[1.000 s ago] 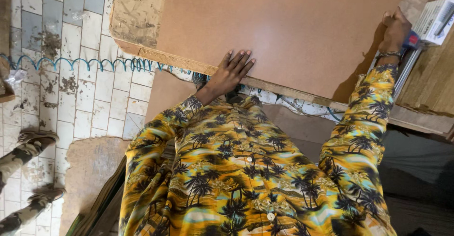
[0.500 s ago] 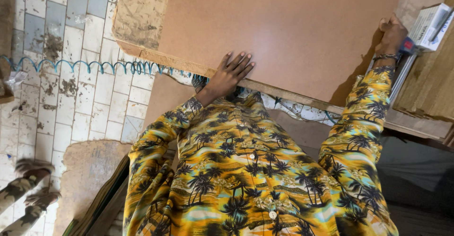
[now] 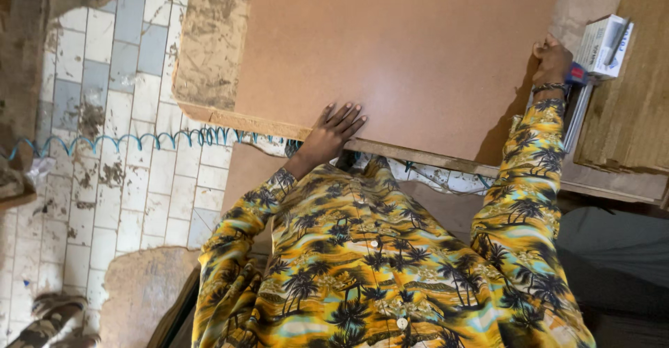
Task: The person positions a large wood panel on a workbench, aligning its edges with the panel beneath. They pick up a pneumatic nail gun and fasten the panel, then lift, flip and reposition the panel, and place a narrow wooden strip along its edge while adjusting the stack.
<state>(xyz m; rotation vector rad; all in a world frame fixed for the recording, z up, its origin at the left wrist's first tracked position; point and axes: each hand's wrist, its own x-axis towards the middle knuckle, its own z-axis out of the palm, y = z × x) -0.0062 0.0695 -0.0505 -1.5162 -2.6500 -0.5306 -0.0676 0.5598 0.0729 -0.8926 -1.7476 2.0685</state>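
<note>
Head view: a large flat reddish-brown fibreboard sheet (image 3: 404, 55) fills the upper centre of the frame. The left hand (image 3: 333, 128) lies flat on its lower edge, fingers spread. The right hand (image 3: 552, 61), at upper right, curls closed around the board's right edge beside a small white box (image 3: 603, 44).

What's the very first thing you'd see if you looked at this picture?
A big flat brown board fills the top middle, with the left hand pressed flat on its near edge and the right hand gripping its far right side. Below, a bright yellow shirt with palm trees fills the bottom. A curly blue cord runs across the tiled floor on the left.
</note>
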